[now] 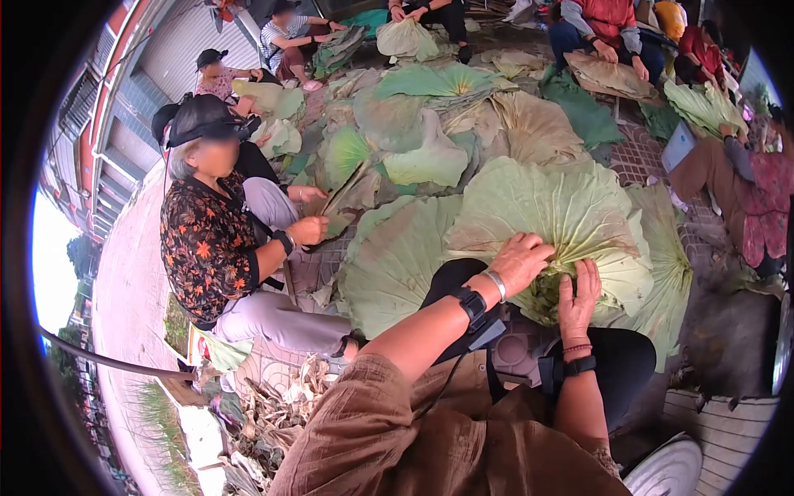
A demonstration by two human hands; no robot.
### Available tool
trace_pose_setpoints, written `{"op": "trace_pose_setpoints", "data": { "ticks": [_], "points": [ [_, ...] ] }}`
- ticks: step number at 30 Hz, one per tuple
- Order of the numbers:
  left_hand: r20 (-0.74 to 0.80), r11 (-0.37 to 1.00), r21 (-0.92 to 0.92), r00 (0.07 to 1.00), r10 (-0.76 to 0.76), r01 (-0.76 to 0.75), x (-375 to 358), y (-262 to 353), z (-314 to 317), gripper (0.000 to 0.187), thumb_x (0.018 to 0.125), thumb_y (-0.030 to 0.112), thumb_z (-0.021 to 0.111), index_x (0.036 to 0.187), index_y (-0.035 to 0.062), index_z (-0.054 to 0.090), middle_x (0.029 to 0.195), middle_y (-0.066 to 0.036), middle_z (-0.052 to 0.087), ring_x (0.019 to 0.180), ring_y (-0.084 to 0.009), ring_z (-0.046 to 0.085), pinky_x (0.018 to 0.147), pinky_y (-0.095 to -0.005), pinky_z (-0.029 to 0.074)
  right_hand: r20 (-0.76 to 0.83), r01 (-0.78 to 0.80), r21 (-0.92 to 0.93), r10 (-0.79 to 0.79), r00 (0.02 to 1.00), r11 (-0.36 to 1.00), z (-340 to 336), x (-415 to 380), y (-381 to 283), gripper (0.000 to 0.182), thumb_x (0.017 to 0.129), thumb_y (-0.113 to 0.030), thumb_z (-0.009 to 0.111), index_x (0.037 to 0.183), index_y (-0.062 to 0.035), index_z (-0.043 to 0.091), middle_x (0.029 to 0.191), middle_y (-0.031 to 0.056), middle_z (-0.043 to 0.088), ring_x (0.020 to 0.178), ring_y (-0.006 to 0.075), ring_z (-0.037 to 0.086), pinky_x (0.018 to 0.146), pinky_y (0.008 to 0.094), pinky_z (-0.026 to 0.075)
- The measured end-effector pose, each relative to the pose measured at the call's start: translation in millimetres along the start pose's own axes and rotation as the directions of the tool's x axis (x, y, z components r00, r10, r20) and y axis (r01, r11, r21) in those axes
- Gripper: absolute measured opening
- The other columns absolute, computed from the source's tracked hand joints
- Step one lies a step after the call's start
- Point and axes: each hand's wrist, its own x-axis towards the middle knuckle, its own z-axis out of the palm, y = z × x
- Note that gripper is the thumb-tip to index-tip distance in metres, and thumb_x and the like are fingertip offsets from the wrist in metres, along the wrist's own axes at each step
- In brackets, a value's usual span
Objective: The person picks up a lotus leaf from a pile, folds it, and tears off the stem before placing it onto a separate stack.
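A large pale green lotus leaf (538, 198) with brownish edges spreads out over my knees, its veins running to a point near my hands. My left hand (523, 261), with a silver bracelet and a black watch at the wrist, is closed on the leaf near that point. Close beside it, my right hand (581, 299) has its fingers curled over the leaf's gathered near edge, thumb apart. Part of the leaf under both hands is crumpled and darker green. Another broad lotus leaf (389, 264) lies beneath it to the left.
Piles of green and brown lotus leaves (426, 153) cover the ground ahead. A person in a flowered shirt (211, 240) sits close on my left, holding a folded leaf (347, 198). Several others handle leaves around the pile. Dry scraps (281, 409) lie at lower left.
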Motion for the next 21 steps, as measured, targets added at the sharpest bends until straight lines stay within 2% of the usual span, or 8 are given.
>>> {"op": "trace_pose_setpoints", "data": {
  "ticks": [2,4,6,10,14,17,19,21],
  "points": [
    [-0.028,1.000,-0.022,0.999,-0.016,0.015,-2.1,0.2,-1.4,0.031,0.076,0.009,0.061,0.106,0.0109,0.058,0.101,-0.007,0.053,0.097,-0.0292,0.048,0.087,-0.0377,0.041,-0.125,-0.066,0.183,0.089,0.988,0.981,-7.6,-1.7,-7.4,0.040,0.083,-0.015,0.056,0.120,-0.0025,0.048,0.126,0.0173,0.045,0.123,0.0357,0.035,0.102,0.0463,0.026],
    [-0.024,0.999,-0.039,0.999,-0.034,0.033,-2.6,3.9,-5.9,0.033,0.075,0.004,0.059,0.107,0.0092,0.058,0.102,-0.008,0.053,0.097,-0.0297,0.048,0.087,-0.0381,0.041,-0.146,-0.041,0.091,0.054,0.988,0.995,-20.5,6.3,-20.8,0.041,0.084,-0.017,0.055,0.122,-0.0025,0.047,0.127,0.0182,0.044,0.123,0.0364,0.036,0.102,0.0474,0.026],
    [-0.024,0.998,-0.053,0.999,-0.024,0.023,-3.9,5.5,-8.2,0.034,0.073,0.001,0.058,0.107,0.0078,0.059,0.101,-0.009,0.053,0.098,-0.0303,0.048,0.088,-0.0384,0.041,-0.146,0.143,-0.029,-0.146,0.979,0.989,-24.3,20.8,-31.8,0.041,0.087,-0.023,0.051,0.123,-0.0036,0.047,0.129,0.0160,0.043,0.122,0.0361,0.036,0.103,0.0487,0.024],
    [-0.016,0.998,-0.059,1.000,-0.024,0.023,-7.7,10.7,-16.3,0.036,0.073,0.000,0.057,0.108,0.0071,0.059,0.104,-0.010,0.053,0.101,-0.0307,0.047,0.089,-0.0387,0.040,0.131,0.156,-0.095,-0.143,0.981,0.983,-11.3,20.6,-31.1,0.041,0.091,-0.032,0.045,0.122,-0.0053,0.051,0.127,0.0110,0.049,0.122,0.0321,0.038,0.104,0.0495,0.021],
    [0.004,0.973,-0.226,0.999,-0.051,0.051,-9.0,-1.1,-43.2,0.031,0.077,0.002,0.054,0.108,0.0045,0.057,0.108,-0.013,0.054,0.100,-0.0319,0.052,0.086,-0.0375,0.044,0.120,0.105,-0.037,-0.100,0.988,0.994,-12.1,22.9,-32.3,0.040,0.093,-0.033,0.042,0.120,-0.0052,0.053,0.124,0.0119,0.051,0.121,0.0310,0.039,0.105,0.0468,0.021],
    [-0.160,0.903,-0.368,0.942,-0.294,0.219,-25.6,-21.7,-77.5,0.026,0.082,0.002,0.053,0.108,0.0057,0.057,0.106,-0.012,0.055,0.086,-0.0261,0.059,0.076,-0.0328,0.048,0.107,0.129,-0.047,-0.123,0.987,0.991,-15.0,21.6,-34.9,0.038,0.093,-0.030,0.042,0.121,-0.0057,0.052,0.123,0.0115,0.051,0.121,0.0309,0.039,0.105,0.0459,0.021],
    [-0.208,0.790,-0.460,0.816,-0.540,0.406,-50.7,-57.4,-80.4,0.024,0.084,0.003,0.055,0.107,0.0066,0.058,0.103,-0.006,0.056,0.079,-0.0118,0.056,0.071,-0.0258,0.046,0.110,0.142,-0.051,-0.136,0.985,0.989,-14.2,22.0,-37.0,0.038,0.093,-0.030,0.043,0.121,-0.0059,0.052,0.123,0.0113,0.052,0.121,0.0309,0.039,0.105,0.0459,0.021],
    [-0.252,0.706,-0.476,0.687,-0.681,0.525,-91.4,-109.6,-66.1,0.023,0.082,0.006,0.057,0.105,0.0055,0.059,0.092,-0.006,0.061,0.077,-0.0100,0.056,0.071,-0.0246,0.046,0.089,0.156,-0.072,-0.150,0.985,0.985,-12.4,24.1,-36.7,0.037,0.093,-0.029,0.043,0.122,-0.0065,0.052,0.124,0.0109,0.052,0.121,0.0308,0.040,0.104,0.0458,0.021]
  ]
}}
